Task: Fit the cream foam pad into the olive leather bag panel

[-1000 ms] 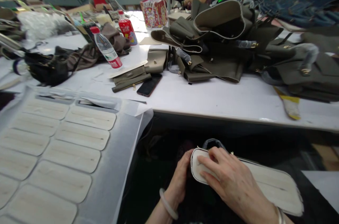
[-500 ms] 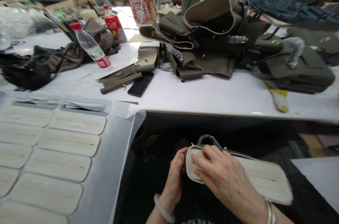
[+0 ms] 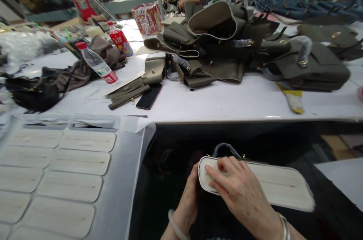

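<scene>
A dark handbag (image 3: 266,163) is turned so its long white base panel (image 3: 283,185) faces me; its rounded ends and dark edge show. Behind its upper side rises a plastic-wrapped handle (image 3: 225,145) with gold fittings. My left hand (image 3: 190,196) grips the bag's left end, most of its fingers hidden behind it. Across the panel lies my right hand (image 3: 238,187), index finger and thumb stretched out and pressed flat near the left end, the other fingers bent. I see nothing held in the right hand.
Left of me, similar white panels (image 3: 76,162) lie in rows on a grey board (image 3: 116,187). On the white table (image 3: 198,106) are a phone (image 3: 149,97), a water bottle (image 3: 96,64), a red bottle (image 3: 120,39) and a heap of olive bags (image 3: 215,58). Several people sit beyond.
The camera view has tilted slightly. My right index finger and thumb stay pressed near the panel's left end, and my left hand keeps its grip; the bag is slightly more level.
</scene>
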Demonstrator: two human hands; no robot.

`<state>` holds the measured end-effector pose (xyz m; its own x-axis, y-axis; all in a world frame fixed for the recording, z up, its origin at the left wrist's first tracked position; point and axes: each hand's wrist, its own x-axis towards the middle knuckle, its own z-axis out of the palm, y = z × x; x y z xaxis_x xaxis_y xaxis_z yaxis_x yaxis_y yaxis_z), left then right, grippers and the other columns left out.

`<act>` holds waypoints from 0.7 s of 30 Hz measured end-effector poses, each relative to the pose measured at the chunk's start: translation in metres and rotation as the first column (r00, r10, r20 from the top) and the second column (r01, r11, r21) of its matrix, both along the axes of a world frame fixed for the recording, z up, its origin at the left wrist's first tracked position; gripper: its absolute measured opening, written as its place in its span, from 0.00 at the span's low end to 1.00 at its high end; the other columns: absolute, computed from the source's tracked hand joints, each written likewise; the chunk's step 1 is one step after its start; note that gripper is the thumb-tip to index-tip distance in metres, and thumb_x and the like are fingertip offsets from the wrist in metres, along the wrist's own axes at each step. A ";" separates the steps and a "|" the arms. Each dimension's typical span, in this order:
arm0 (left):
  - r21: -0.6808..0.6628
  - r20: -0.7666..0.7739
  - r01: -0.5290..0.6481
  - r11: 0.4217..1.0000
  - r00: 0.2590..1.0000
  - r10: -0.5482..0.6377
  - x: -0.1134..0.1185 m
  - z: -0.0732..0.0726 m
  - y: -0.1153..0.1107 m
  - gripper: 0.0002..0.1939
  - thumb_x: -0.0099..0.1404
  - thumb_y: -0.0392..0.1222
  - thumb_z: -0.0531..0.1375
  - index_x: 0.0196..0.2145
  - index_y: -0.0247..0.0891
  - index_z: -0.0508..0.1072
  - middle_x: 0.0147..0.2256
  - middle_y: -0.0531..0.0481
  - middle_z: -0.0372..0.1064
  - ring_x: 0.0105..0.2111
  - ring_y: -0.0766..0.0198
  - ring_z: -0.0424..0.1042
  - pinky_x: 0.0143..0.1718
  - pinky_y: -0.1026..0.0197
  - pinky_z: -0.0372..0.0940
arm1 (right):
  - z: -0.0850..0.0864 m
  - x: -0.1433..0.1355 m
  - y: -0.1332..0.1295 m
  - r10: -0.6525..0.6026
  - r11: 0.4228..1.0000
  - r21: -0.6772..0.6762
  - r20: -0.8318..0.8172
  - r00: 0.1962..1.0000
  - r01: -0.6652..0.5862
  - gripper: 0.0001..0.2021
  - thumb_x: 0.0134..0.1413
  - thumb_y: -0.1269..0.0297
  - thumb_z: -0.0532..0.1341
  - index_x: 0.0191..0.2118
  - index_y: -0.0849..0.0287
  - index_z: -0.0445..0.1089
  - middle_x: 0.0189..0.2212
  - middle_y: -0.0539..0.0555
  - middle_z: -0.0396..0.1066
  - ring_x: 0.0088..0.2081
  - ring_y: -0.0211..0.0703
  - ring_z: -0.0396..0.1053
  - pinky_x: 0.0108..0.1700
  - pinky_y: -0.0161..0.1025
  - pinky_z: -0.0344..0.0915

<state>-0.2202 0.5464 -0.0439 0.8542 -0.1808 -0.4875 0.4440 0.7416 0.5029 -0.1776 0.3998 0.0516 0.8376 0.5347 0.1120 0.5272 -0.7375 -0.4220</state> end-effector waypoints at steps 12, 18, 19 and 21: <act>0.098 0.009 0.029 0.995 1.000 -0.030 0.008 0.011 0.010 0.35 0.63 0.61 0.61 0.60 0.35 0.68 0.60 0.41 0.63 0.63 0.47 0.58 0.65 0.50 0.50 | -0.002 0.001 0.004 -0.003 1.000 -0.018 0.032 0.999 0.003 0.09 0.57 0.70 0.65 0.42 0.51 0.69 0.41 0.50 0.67 0.43 0.47 0.61 0.42 0.44 0.52; 0.076 -0.058 0.085 0.994 0.995 -0.081 0.010 0.015 0.013 0.38 0.61 0.62 0.62 0.61 0.34 0.67 0.55 0.39 0.68 0.57 0.46 0.63 0.59 0.49 0.56 | -0.005 0.000 0.005 -0.015 1.000 -0.010 0.031 0.999 0.016 0.10 0.56 0.70 0.66 0.43 0.51 0.69 0.41 0.49 0.68 0.43 0.48 0.61 0.41 0.45 0.51; 0.073 -0.044 0.089 0.993 0.995 -0.086 0.010 0.016 0.014 0.36 0.62 0.61 0.62 0.60 0.34 0.68 0.54 0.39 0.69 0.55 0.48 0.65 0.58 0.50 0.57 | -0.005 0.000 0.005 -0.017 1.000 -0.009 0.028 0.999 0.018 0.11 0.56 0.70 0.66 0.43 0.51 0.69 0.42 0.49 0.68 0.43 0.48 0.61 0.41 0.45 0.51; 0.061 -0.016 0.110 0.992 0.994 -0.109 0.011 0.017 0.016 0.31 0.65 0.59 0.60 0.58 0.34 0.71 0.52 0.41 0.70 0.52 0.53 0.66 0.57 0.53 0.58 | -0.005 0.001 0.006 -0.025 1.000 0.002 0.023 0.999 0.025 0.12 0.55 0.71 0.66 0.43 0.51 0.69 0.42 0.49 0.68 0.43 0.48 0.61 0.41 0.45 0.51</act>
<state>-0.2094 0.5629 -0.0266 0.8246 -0.2418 -0.5115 0.5273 0.6560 0.5400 -0.1770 0.4062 0.0471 0.8480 0.5132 0.1328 0.5182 -0.7500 -0.4110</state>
